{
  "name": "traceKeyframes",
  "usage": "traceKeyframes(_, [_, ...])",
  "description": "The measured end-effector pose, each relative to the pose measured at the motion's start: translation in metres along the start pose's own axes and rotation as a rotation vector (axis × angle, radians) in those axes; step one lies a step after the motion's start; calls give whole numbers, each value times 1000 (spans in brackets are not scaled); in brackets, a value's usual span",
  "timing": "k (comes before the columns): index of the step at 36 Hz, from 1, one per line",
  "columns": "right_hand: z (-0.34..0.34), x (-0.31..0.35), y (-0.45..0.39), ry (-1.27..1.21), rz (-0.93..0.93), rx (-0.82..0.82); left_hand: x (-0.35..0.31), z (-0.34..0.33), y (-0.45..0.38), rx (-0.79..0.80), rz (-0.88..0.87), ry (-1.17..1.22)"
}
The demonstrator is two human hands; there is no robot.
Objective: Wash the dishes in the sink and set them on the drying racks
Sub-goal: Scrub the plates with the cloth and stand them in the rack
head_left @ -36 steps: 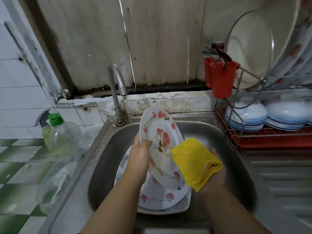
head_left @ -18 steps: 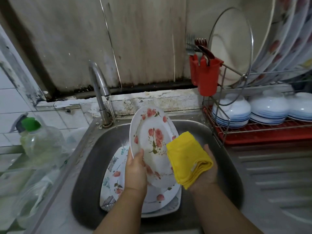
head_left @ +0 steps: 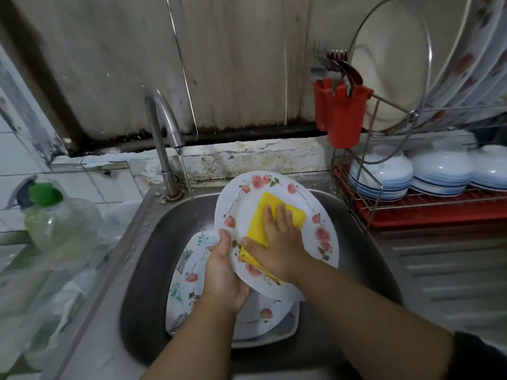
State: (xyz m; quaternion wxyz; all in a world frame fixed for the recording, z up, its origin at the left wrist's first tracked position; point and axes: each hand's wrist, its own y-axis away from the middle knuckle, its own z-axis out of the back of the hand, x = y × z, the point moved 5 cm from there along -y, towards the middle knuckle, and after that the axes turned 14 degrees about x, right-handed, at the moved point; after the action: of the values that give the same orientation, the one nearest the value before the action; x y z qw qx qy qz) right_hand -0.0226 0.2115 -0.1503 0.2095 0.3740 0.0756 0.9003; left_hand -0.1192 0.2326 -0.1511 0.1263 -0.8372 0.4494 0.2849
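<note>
Well — left hand (head_left: 223,272) grips plate (head_left: 307,229) rim.

Plate being wiped over the sink.

The left hand (head_left: 225,272) grips the lower-left rim of a rose-patterned plate (head_left: 310,229), held tilted above the steel sink (head_left: 153,259). The right hand (head_left: 277,242) presses a folded yellow cloth (head_left: 260,215) flat against the plate's face. More plates (head_left: 186,292) lie stacked in the basin. At the sink's back-left corner the tap (head_left: 164,127) runs. Off the right edge a wire drying rack (head_left: 384,198) holds upturned bowls (head_left: 441,168) and a red cutlery cup (head_left: 343,116).
</note>
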Motion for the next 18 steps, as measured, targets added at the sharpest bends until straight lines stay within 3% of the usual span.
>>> traceKeyframes(3, [5, -16, -9, 74, -112, -58, 1, 7, -3, -5, 26, -24])
traceKeyframes(7, [35, -19, -17, -50, -340, -228, 4, 7, -9, 26, 53, -58])
traceKeyframes(9, [30, -4, -21, 5, -242, -229, 2, 9, -11, 41, 42, -61])
traceKeyframes(13, [-2, 23, -10, 188, 185, -140, 0, 15, -10, 50, 43, -36])
traceKeyframes(15, [6, 16, -11, 163, 174, -136, 3, 17, -9, 36, 55, -36])
traceKeyframes(18, [26, 2, -16, 51, -64, -168, 5, 17, -11, 23, 66, -74])
